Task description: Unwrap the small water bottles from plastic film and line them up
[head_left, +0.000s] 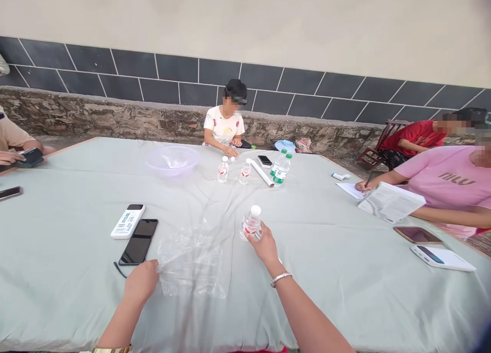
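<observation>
My right hand (264,244) is wrapped round a small clear bottle (250,224) with a white cap and a red-and-white label, upright at the middle of the table. At the left, my left hand (141,281) pinches the edge of a clear plastic bag (194,263) that lies flat on the cloth. Just beyond that hand are a black phone (138,242) and a white power bank (129,221). Two similar small bottles, one on the left (223,170) and one on the right (245,172), stand farther back.
A pale cloth covers the table (318,291). At the back are a purple basin (173,161), a white roll (262,173), a phone (264,161) and two green-capped bottles (282,170). A person sits opposite; others sit left and right, one writing on paper (350,190).
</observation>
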The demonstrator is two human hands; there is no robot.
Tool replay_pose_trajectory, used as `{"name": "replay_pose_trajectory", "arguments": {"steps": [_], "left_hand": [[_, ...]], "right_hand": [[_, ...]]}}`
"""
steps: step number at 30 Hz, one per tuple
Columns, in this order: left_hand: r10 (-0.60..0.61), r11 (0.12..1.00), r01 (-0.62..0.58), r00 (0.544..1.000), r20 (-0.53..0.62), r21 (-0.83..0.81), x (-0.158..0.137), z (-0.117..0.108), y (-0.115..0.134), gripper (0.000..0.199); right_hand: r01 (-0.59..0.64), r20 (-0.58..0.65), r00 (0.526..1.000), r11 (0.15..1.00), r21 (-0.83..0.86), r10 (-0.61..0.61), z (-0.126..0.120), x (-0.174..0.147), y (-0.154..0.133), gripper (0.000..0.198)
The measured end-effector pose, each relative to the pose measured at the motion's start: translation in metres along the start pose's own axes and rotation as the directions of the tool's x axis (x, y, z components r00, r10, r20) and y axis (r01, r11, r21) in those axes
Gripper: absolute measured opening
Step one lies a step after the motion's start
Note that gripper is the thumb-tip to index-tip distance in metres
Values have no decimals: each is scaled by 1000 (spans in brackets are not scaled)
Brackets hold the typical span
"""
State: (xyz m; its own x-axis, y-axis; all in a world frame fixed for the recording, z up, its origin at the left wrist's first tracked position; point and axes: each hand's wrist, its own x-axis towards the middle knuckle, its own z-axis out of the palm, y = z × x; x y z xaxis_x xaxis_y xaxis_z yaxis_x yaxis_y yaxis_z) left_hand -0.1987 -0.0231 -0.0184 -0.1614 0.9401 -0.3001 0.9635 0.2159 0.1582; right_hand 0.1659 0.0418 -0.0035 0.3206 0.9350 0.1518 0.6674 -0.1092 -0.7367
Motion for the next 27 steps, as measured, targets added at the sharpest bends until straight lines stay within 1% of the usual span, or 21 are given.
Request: {"name": "replay_pose_trajectory", "arguments": {"steps": [3, 4, 5, 7, 8, 9, 10, 11, 12, 13, 14, 16, 18, 19, 21, 22, 23, 24, 25, 26, 27], "left_hand": [[65, 991, -42, 982, -175, 128, -10, -10, 14, 27], [111, 987, -78, 964, -242, 140, -15, -14, 24, 24], [167, 982, -135, 944, -283, 130, -20, -20, 34, 22], [273, 960, -279, 928, -252, 15, -34, -34, 56, 20], [313, 935, -338, 929, -197, -111, -41, -43, 65, 21], [344, 887, -375, 926, -153, -271, -47, -52, 71, 21], [369, 816, -385, 921, -124, -431, -53, -61, 74, 22], [379, 731, -371, 918, -112, -573, -58, -69, 74, 22], [375, 643, -344, 921, -111, -685, -62, -77, 71, 20], [360, 560, -308, 927, -109, -769, -65, -84, 66, 16], [340, 491, -259, 936, -91, -832, -66, -88, 60, 11], [280, 339, -135, 959, -37, -931, -66, -92, 48, 14], [203, 101, -18, 979, 3, -995, -62, -88, 40, 21], [153, -44, 38, 988, 30, -998, -59, -84, 39, 20], [30, -336, 110, 994, 107, -935, -49, -73, 43, 17], [-27, -441, 116, 989, 143, -890, -44, -67, 48, 18], [-85, -499, 92, 984, 154, -862, -40, -60, 54, 19], [-145, -500, 42, 981, 131, -865, -36, -54, 61, 20], [-197, -436, -22, 978, 72, -900, -33, -47, 68, 20], [-219, -310, -84, 976, -15, -947, -32, -41, 76, 21], [-200, -141, -144, 973, -114, -979, -32, -36, 82, 22]], "right_hand": [[125, 24, 992, 992, -1, -125, -19, -32, -29, 41], [209, 95, 973, 977, 42, -212, -21, -43, -44, 43], [321, 221, 916, 942, 99, -336, -20, -53, -61, 51], [529, 480, 670, 818, 225, -566, -12, -69, -96, 93], [581, 560, 546, 763, 284, -624, -4, -75, -110, 105], [604, 625, 439, 727, 327, -646, 3, -80, -120, 107], [605, 675, 371, 717, 346, -638, 11, -85, -125, 97], [590, 716, 340, 731, 342, -609, 18, -89, -126, 76], [560, 750, 345, 765, 318, -564, 24, -93, -122, 48], [512, 773, 375, 810, 288, -512, 28, -96, -115, 22], [447, 785, 414, 855, 265, -460, 30, -98, -106, 11], [297, 794, 473, 917, 264, -382, 28, -99, -87, 25], [211, 798, 493, 938, 276, -346, 21, -97, -72, 29], [223, 793, 507, 940, 258, -338, 19, -97, -67, 29], [350, 760, 560, 926, 145, -331, 16, -98, -62, 29], [444, 740, 580, 894, 63, -340, 16, -101, -61, 28], [542, 729, 580, 841, -13, -362, 16, -106, -62, 27], [634, 732, 556, 771, -67, -393, 16, -111, -64, 26], [709, 743, 517, 699, -94, -424, 15, -116, -67, 25], [763, 755, 473, 640, -93, -455, 13, -119, -72, 24], [792, 753, 443, 607, -74, -486, 9, -121, -78, 23]]}}
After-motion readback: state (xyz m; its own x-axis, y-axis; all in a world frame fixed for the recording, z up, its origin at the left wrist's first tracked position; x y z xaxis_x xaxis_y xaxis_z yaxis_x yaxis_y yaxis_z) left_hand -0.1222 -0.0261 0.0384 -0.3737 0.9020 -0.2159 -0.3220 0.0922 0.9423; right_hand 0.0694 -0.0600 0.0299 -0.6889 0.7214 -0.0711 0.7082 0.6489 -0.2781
